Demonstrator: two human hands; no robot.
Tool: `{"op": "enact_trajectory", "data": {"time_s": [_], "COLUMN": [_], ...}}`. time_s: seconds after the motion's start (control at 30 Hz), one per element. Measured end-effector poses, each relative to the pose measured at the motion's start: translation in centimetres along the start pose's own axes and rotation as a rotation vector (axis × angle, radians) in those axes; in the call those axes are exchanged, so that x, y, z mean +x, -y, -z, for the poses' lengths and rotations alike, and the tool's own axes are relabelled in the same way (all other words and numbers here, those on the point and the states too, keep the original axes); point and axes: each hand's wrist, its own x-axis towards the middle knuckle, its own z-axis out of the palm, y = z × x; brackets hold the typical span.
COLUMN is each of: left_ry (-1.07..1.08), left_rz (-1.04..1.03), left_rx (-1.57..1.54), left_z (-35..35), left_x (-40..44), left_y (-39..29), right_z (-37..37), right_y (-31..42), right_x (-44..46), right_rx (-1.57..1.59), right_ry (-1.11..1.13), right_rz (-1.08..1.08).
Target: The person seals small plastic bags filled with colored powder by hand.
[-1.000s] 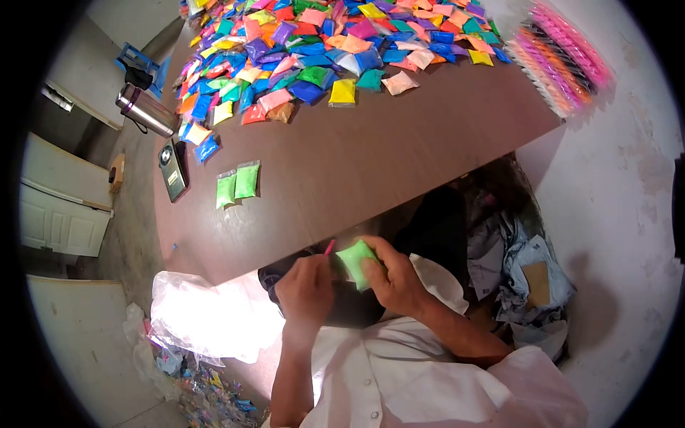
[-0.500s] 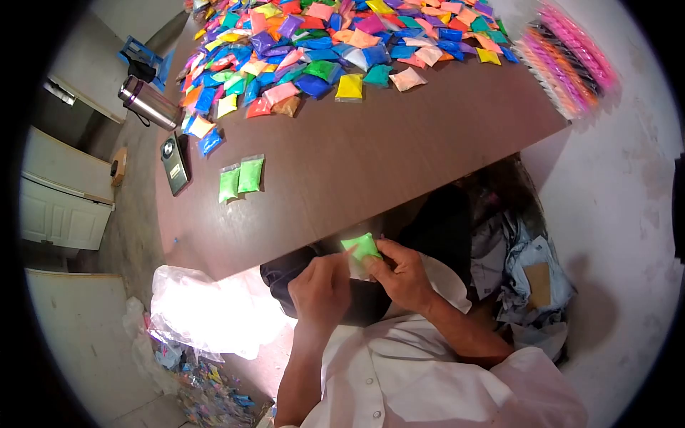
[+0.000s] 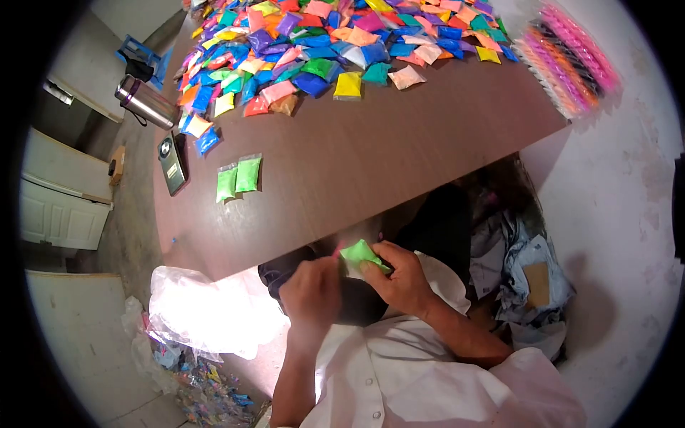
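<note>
A small bright-green clay packet (image 3: 359, 252) is pinched between the thumb and fingers of my right hand (image 3: 404, 279), over my lap at the table's front edge. To its left is my left hand (image 3: 311, 287), blurred by motion, its fingers curled in. A small reddish spot shows by its fingertips; whether it is a held thing is unclear. Two more green packets, one (image 3: 247, 173) overlapping the other (image 3: 226, 182), lie on the brown table (image 3: 357, 153) ahead of my hands.
Many packets (image 3: 347, 85) in mixed colours cover the table's far part. A phone (image 3: 172, 164) and a steel flask (image 3: 148, 101) are along the left edge. Pink, orange and black packaged strips (image 3: 567, 60) lie at the right. Plastic bags (image 3: 531, 274) sit below right.
My left hand has pulled away from the green packet, a little to the left. The packet has tilted slightly in my right hand, which has barely moved.
</note>
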Motion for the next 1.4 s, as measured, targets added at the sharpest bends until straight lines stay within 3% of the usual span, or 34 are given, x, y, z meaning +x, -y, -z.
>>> {"op": "enact_trajectory", "data": {"time_s": [0.07, 0.1, 0.23, 0.33, 0.4, 0.5, 0.57, 0.7, 0.8, 0.87, 1.07, 1.2, 1.3, 1.4], "left_ry": [0.178, 0.239, 0.077, 0.100, 0.173, 0.216, 0.124, 0.091, 0.166, 0.202, 0.083, 0.166, 0.138, 0.071], "left_rz": [-0.186, -0.155, -0.105, -0.052, -0.248, -0.229, -0.166, -0.084, -0.172, -0.123, -0.004, -0.120, -0.064, 0.063], "left_rx": [-0.039, 0.007, 0.085, 0.023, -0.025, 0.054, 0.042, 0.045, -0.021, -0.020, 0.092, -0.039, 0.041, 0.045], "left_z": [0.4, 0.4, -0.2, 0.5, 0.8, 0.4, 0.0, 0.9, 1.0, 0.7, 0.5, 0.6, 0.1, 0.4], "left_x": [-0.5, -0.9, -0.3, -0.9, -0.8, -1.2, -1.0, -0.7, -0.9, -1.1, -0.8, -1.1, -0.9, -0.8], "left_y": [-0.9, -1.1, 1.7, 0.7, -0.9, -0.1, 1.2, 0.5, -1.1, -1.1, 1.2, -1.0, 0.8, 1.7], "right_z": [-0.3, -0.4, -0.1, 0.1, -0.3, -0.5, -0.1, -0.1, -0.3, -0.3, -0.1, -0.2, -0.2, -0.1], "right_y": [-0.1, -0.2, -0.2, -0.4, -0.4, -0.2, 0.2, -0.1, -0.9, -0.8, -0.7, -0.9, -0.7, -0.8], "right_x": [0.2, 0.1, -0.1, 0.1, 0.1, 0.0, 0.1, -0.1, 0.1, 0.2, -0.3, -0.2, -0.5, -0.4], "right_rx": [0.033, 0.034, -0.046, -0.054, -0.040, -0.001, 0.043, 0.089, 0.033, -0.007, -0.157, -0.178, -0.297, -0.342], "right_ry": [0.049, 0.055, 0.051, 0.067, 0.078, 0.073, 0.161, 0.124, 0.102, 0.074, -0.017, -0.031, -0.002, -0.061], "right_rz": [-0.113, -0.113, -0.039, -0.052, -0.062, -0.047, -0.212, -0.199, -0.077, 0.064, 0.119, 0.146, 0.166, 0.348]}}
